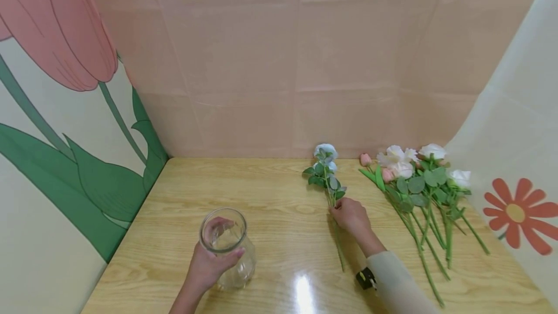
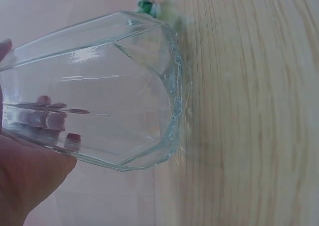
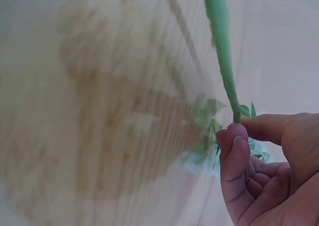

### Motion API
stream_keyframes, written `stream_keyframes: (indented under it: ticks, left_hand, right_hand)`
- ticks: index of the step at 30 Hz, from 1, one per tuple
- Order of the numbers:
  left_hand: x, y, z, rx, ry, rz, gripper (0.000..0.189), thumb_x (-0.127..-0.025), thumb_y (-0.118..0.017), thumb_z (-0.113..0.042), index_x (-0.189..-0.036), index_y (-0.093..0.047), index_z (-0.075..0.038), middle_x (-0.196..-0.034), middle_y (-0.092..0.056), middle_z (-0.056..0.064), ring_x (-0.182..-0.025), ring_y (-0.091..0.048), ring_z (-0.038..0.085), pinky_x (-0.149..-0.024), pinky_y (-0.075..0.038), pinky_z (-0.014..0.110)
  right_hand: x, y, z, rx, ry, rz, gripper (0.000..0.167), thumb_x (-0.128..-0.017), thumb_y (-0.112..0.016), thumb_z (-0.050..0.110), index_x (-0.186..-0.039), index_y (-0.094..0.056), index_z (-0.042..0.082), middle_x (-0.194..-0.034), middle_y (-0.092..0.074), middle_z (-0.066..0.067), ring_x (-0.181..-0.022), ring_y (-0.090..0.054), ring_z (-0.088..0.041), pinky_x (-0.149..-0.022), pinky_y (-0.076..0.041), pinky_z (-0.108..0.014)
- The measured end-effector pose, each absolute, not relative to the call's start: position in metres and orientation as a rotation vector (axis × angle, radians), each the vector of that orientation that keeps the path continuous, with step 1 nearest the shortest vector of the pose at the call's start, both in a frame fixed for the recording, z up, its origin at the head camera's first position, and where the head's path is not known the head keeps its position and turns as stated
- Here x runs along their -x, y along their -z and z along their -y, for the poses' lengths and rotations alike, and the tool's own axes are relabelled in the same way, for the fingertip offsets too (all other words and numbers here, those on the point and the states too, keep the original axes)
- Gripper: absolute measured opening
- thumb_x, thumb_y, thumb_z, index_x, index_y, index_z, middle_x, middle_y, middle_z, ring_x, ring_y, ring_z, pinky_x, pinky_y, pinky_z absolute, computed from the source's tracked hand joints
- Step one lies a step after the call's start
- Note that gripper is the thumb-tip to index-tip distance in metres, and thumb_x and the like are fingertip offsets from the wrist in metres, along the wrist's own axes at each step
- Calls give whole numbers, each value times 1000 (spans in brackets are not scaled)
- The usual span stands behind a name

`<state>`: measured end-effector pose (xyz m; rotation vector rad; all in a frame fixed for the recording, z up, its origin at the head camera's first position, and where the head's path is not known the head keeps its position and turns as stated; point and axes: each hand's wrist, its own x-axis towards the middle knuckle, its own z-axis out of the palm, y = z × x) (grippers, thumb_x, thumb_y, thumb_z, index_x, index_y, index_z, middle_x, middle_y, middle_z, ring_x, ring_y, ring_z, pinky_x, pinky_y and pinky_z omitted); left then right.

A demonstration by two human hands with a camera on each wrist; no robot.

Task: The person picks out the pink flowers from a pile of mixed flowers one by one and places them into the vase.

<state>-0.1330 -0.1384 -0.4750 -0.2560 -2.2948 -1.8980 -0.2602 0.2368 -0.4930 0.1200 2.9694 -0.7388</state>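
My left hand [image 1: 207,261] grips a clear glass vase [image 1: 237,268] near its neck, thumb on one side and fingers behind the glass. Faceted walls and a thick base show in the left wrist view, where the vase [image 2: 99,96] has its base at the wooden table. Between thumb and fingertips, my right hand [image 1: 352,217] pinches the green stem [image 3: 223,52] of an artificial flower. Its pale blue blooms [image 1: 326,151] and dark green leaves point toward the back wall. The lower stem slants toward the table's front.
On the right of the wooden table [image 1: 270,188] lies a pile of artificial flowers, with white roses [image 1: 432,151], pink tulips [image 1: 365,160] and long green stems [image 1: 429,275]. A pink cloth backdrop [image 1: 270,62] rises behind, and printed flower panels stand at both sides.
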Motion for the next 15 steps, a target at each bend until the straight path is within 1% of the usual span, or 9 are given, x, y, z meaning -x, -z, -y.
stream_keyframes:
  ticks: [3,7,10,13,15]
  left_hand:
    - [132,475,138,259,1901,2296,72,-75,-88,-12,-134,-47,-13,-134,-59,7,-139,-40,50,-99,-42,74]
    - [132,475,137,268,1897,2287,72,-75,-88,-10,-134,-47,-13,-133,-59,8,-138,-41,51,-99,-42,74]
    - [133,475,136,284,1894,2278,73,-75,-89,-9,-134,-46,-12,-132,-60,9,-137,-43,50,-99,-43,73]
    - [133,475,134,300,1890,2277,75,-74,-89,-9,-135,-45,-9,-132,-60,8,-137,-42,49,-100,-42,74]
    - [133,475,134,307,1879,2285,75,-75,-89,-10,-136,-45,-8,-132,-60,7,-137,-42,50,-100,-40,75]
  right_hand:
    - [260,494,-239,-114,721,-2955,27,-97,-65,31,-90,-71,5,-77,-65,-7,-64,-55,-21,-54,-43,-33]
    - [260,494,-243,-96,702,-2949,34,-97,-65,31,-106,-72,-1,-93,-71,-13,-73,-62,-24,-61,-51,-38]
    - [259,491,-246,-102,687,-2950,38,-96,-64,33,-112,-72,-1,-103,-72,-18,-82,-66,-28,-68,-54,-43]
    - [257,487,-250,-122,691,-2942,40,-97,-63,35,-115,-72,0,-106,-73,-17,-88,-67,-31,-71,-55,-45]
    - [255,485,-254,-138,691,-2936,43,-98,-60,37,-117,-71,0,-106,-73,-17,-88,-67,-32,-71,-55,-46]
